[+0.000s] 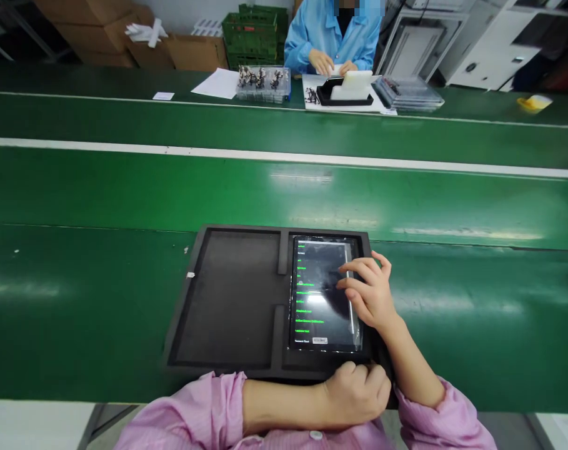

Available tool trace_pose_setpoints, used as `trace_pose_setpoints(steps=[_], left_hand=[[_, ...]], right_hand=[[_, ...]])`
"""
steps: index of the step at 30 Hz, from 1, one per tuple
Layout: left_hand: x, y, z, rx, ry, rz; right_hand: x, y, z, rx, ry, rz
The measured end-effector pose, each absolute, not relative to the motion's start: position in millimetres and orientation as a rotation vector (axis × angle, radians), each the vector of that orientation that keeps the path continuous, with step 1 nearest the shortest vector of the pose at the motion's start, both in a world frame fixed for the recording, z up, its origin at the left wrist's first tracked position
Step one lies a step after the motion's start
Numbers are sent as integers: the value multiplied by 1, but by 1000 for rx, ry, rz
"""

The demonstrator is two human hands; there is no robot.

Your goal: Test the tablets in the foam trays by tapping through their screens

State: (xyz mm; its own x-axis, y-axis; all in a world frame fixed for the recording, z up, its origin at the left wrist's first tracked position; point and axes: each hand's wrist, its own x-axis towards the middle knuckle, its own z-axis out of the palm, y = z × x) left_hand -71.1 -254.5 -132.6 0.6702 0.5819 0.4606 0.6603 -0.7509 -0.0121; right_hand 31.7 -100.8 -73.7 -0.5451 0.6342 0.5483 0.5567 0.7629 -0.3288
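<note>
A tablet point(318, 300) lies face up in the right compartment of a black foam tray point(280, 340). Its lit screen shows a list in green text on black. My right hand point(370, 290) is over the tablet's right edge, open, with fingers apart and fingertips at the screen; whether they press it I cannot tell. My left hand point(356, 394) is closed in a fist at the tray's near edge, below the tablet. Nothing sticks out of that fist, though its palm side is hidden. The tray's left compartment shows only its dark floor.
A green bench point(91, 300) with a white strip point(246, 154) runs across. Opposite, a co-worker in a blue smock point(305, 37) has both hands near a black holder point(344, 94) with white pieces. Beside it are a clear parts box point(265, 84), paper point(218, 83) and stacked plastic cases point(410, 94).
</note>
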Motion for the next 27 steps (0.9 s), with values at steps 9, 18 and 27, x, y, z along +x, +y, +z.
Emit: trace_pose_setpoints(steps=[9, 18, 27], left_hand=[[-74, -237, -137, -2799, -1080, -597], [-71, -254, -140, -3272, -163, -721], [-63, -243, -144, -3530, -178, -377]], right_hand=[[20, -108, -82, -711, -2505, 167], [22, -100, -104, -833, -2443, 248], [-1, -49, -92, -1129, -2655, 56]])
